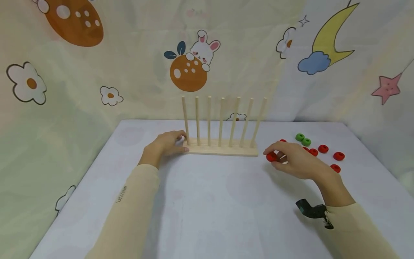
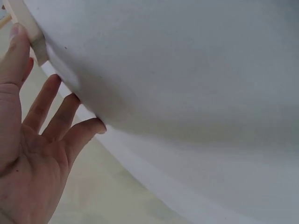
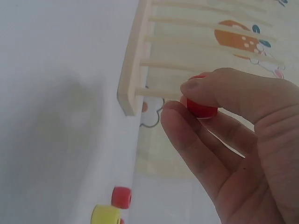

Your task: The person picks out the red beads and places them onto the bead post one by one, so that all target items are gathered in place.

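A wooden peg stand (image 1: pixel 223 150) with a row of upright bare dowels is on the white table. At its left end my left hand (image 1: pixel 166 142) grips the base, thumb (image 2: pixel 17 49) on one side and index finger behind, the other fingers spread. To the right of the stand, my right hand (image 1: pixel 295 160) holds a red bead (image 1: pixel 271 157) above the table. In the right wrist view that bead (image 3: pixel 202 109) is pinched between thumb and fingers, and the stand's near end (image 3: pixel 128 100) is apart from it.
Red beads (image 1: pixel 339 156) and two green beads (image 1: pixel 299 137) lie scattered at the table's right. A yellow bead (image 3: pixel 105 215) beside a red one (image 3: pixel 121 197) shows in the right wrist view. Behind the table hangs a patterned cloth (image 1: pixel 139 64).
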Available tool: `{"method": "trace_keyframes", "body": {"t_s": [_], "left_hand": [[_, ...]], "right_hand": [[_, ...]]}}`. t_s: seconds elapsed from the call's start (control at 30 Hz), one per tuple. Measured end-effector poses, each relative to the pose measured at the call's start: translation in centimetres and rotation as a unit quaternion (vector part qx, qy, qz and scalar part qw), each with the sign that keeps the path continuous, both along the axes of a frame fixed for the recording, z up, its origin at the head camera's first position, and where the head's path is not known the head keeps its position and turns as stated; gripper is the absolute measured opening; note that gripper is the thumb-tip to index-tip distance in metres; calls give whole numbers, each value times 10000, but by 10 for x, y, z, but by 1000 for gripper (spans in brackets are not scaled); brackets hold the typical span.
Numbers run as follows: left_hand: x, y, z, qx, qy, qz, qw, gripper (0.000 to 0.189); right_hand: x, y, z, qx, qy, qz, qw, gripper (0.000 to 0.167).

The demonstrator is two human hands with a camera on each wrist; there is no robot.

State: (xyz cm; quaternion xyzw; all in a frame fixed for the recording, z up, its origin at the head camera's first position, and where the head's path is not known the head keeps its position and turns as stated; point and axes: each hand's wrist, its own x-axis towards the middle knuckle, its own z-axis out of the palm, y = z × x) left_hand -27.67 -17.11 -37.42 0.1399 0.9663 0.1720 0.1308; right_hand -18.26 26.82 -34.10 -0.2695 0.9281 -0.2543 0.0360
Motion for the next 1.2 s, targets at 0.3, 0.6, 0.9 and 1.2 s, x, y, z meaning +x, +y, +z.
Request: {"method": "trace_keyframes", "body": {"t_s": [0.3,0.6,0.9,1.2], "left_hand": [[0,0,-3,42,-25,107,9999,59],[2,0,-4,-7,-84,130,9999,53],[3,1,-1,18,19,37,10000,55],[4,-1,-2,76,5,172,9998,56]], "right_hand": [[-12,-27,4,-240,277,282,9989,36],[-25,-54,21,-451,307,735,9958,32],[-39,-85,39,-840,768,1048,9880,33],[-49,-111,50,-1157,941,1269,9806,35]]}}
